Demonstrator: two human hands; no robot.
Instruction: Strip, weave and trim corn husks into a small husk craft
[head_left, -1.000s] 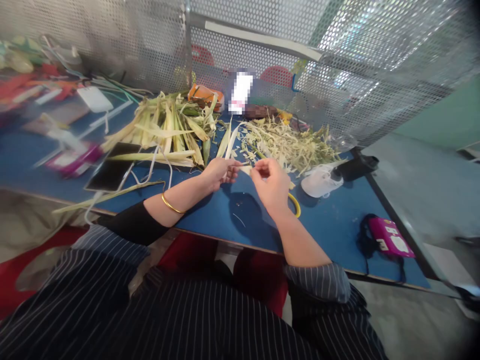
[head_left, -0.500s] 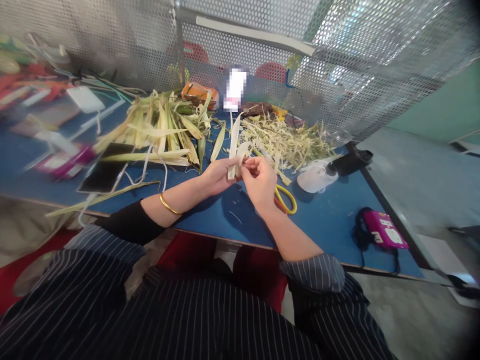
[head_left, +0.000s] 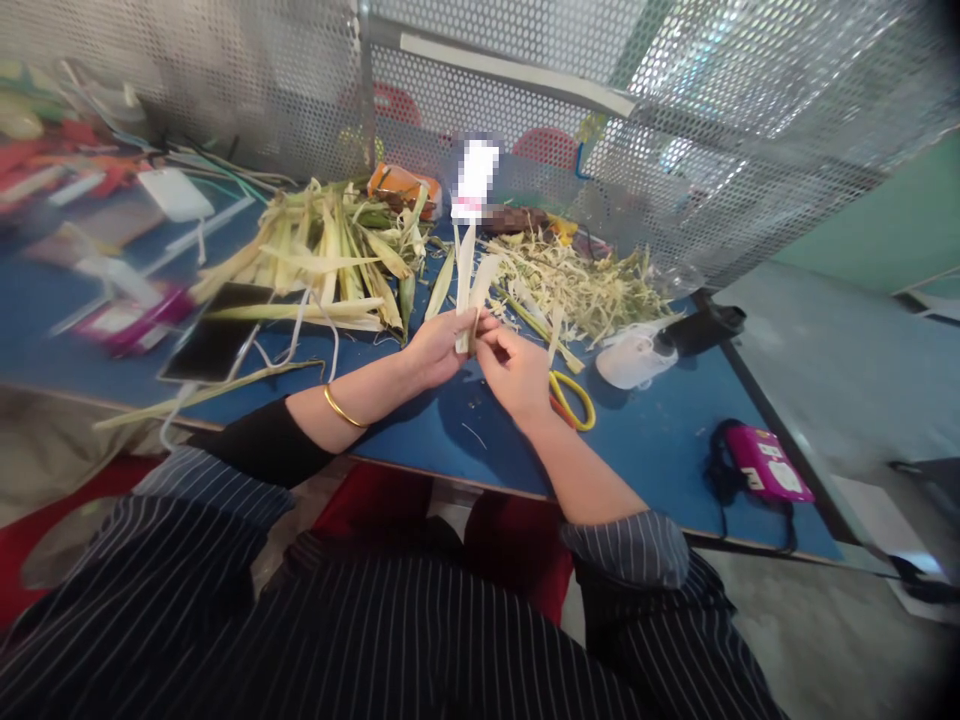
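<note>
My left hand [head_left: 433,346] pinches a pale palm leaf strip [head_left: 466,285] that stands upright above the blue table [head_left: 660,450]. My right hand [head_left: 516,370] is closed on the lower end of the same strip, fingertips touching those of the left. A gold bangle [head_left: 342,408] sits on my left wrist. Yellow-handled scissors [head_left: 571,396] lie on the table just right of my right hand.
A heap of long leaves [head_left: 330,255] lies behind my left hand, a pile of cut scraps [head_left: 577,285] behind my right. A dark phone [head_left: 217,345] with a white cable, a white tape holder [head_left: 634,358], a pink device [head_left: 765,465] and a perforated metal screen [head_left: 525,100] are around.
The strip went from lying low between my hands to standing upright. Both hands drew closer together, and my right hand shifted left off the scissors.
</note>
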